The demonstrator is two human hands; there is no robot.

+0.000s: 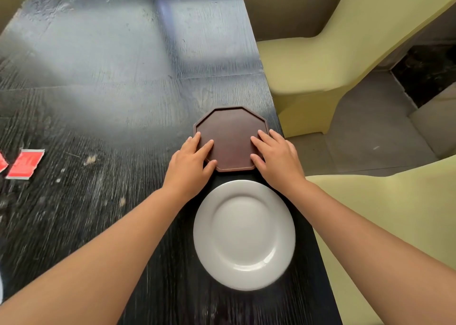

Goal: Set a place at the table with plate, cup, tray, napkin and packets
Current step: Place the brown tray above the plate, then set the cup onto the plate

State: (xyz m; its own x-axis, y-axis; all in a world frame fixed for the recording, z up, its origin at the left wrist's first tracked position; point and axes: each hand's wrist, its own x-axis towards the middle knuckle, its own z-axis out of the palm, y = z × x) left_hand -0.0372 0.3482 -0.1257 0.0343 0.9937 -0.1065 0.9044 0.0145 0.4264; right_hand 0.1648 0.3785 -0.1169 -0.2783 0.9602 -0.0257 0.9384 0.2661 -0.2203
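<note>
Beyond the plate (244, 235), both flat hands, left hand (188, 166) and right hand (276, 161), press the tray (230, 132).

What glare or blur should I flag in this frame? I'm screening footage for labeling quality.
Head view: broad window glare washes out the far table; motion blur smears the red packets and the grain at the left; wide-angle bending curves the table edges; tray, plate and both hands stay fairly sharp.

Glossy white plate (244, 234); matt brown tray (230, 137)
</note>
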